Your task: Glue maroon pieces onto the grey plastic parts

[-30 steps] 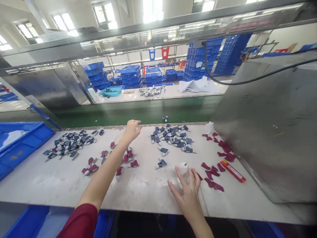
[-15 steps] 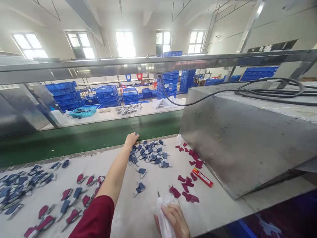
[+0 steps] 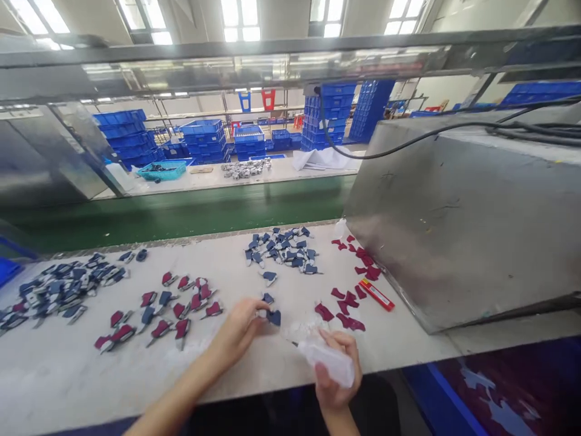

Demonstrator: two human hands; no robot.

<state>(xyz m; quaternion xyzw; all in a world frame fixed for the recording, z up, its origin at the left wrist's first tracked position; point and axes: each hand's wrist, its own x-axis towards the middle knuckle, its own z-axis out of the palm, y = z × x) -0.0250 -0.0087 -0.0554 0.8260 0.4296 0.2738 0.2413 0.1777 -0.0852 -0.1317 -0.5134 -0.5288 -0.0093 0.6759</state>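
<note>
My left hand point(image 3: 245, 324) pinches a small dark blue and grey moulded piece point(image 3: 273, 317) above the pale tabletop. Wrapped in my right hand point(image 3: 338, 369) is a white squeeze bottle point(image 3: 327, 361), tilted so that its thin dark nozzle points left toward that piece; a gap shows between them. Just behind my left fingers lies another blue piece point(image 3: 268, 298). Farther back sits a heap of similar blue and grey pieces point(image 3: 284, 248). Flat maroon cutouts point(image 3: 349, 300) lie beyond my right hand, beside a red and yellow narrow box point(image 3: 377, 295).
Maroon and grey pieces point(image 3: 181, 310) and a pile of blue ones point(image 3: 68, 284) spread over the left side. A large metal box point(image 3: 454, 224) borders the table at right. Behind runs a green conveyor belt point(image 3: 204, 209), with a metal beam point(image 3: 204, 66) across above it.
My left hand has come back from the table's far edge toward me with a blue piece. The bottle in my right hand has tipped from upright to leftward. The view has tilted down.
</note>
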